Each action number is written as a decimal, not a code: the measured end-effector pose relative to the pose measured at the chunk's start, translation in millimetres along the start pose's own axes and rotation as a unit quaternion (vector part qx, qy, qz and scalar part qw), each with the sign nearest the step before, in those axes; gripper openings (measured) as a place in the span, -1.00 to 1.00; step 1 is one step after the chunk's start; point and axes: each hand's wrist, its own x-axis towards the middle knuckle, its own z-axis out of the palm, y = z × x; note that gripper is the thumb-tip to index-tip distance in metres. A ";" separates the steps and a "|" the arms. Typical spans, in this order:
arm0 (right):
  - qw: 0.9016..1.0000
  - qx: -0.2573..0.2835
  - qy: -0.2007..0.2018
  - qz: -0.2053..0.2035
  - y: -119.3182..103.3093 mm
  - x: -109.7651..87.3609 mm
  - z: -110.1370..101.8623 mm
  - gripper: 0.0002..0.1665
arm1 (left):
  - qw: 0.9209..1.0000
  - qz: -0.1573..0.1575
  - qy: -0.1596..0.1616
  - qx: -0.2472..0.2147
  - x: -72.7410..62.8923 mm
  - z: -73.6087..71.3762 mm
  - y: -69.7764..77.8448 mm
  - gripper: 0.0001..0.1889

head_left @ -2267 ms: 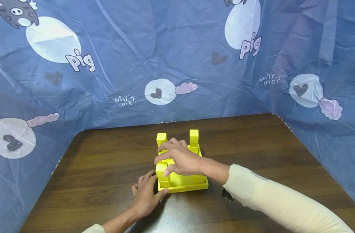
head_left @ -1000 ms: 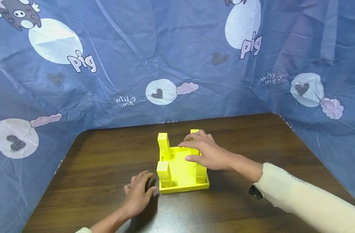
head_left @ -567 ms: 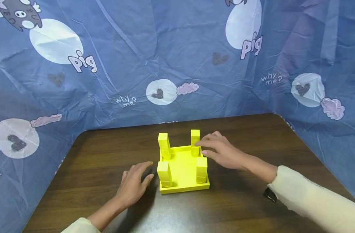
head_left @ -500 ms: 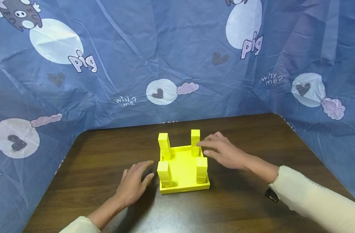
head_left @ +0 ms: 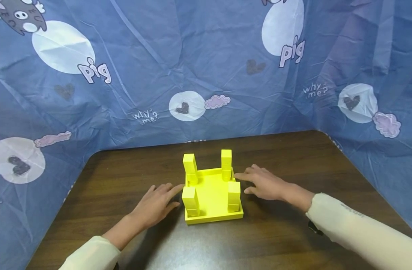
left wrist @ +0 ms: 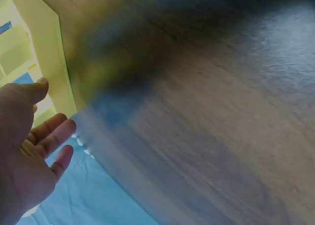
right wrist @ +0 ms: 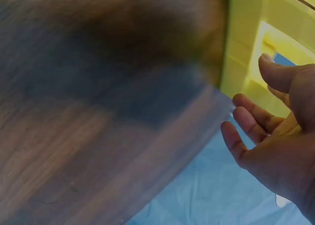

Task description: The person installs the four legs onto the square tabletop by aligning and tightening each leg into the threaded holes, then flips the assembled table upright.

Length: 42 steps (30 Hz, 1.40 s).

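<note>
A yellow square piece like a small upturned table lies on the brown table, its rimmed flat panel down and a square post standing at each corner. At its left side is my left hand, fingers extended, index fingertip right at the rim. My right hand is at the right side, index finger reaching to the rim near the back right post. Neither hand grips anything. In the left wrist view, the thumb and fingers of the left hand are spread beside the yellow side wall. The right wrist view shows the right hand likewise.
The dark brown wooden tabletop has rounded far corners. Blue printed cloth hangs behind it and along both sides.
My right hand has withdrawn from over the posts to the right side and lowered. My left hand let go of the front left corner, drew back, then came near the left rim again.
</note>
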 end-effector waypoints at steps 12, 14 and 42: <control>0.987 -0.121 0.037 -0.097 4.9 5.7 30.0 -0.79 | 0.997 0.039 -0.065 0.028 12.7 14.0 3.2 -0.70; 0.988 -0.119 0.035 -0.097 4.6 6.9 32.3 -0.83 | 0.996 0.040 -0.070 0.026 13.4 17.2 3.8 -0.74; 0.970 -0.177 0.062 -0.157 6.4 17.7 35.0 -0.88 | 0.984 0.118 0.001 0.134 31.5 16.6 -1.0 -0.74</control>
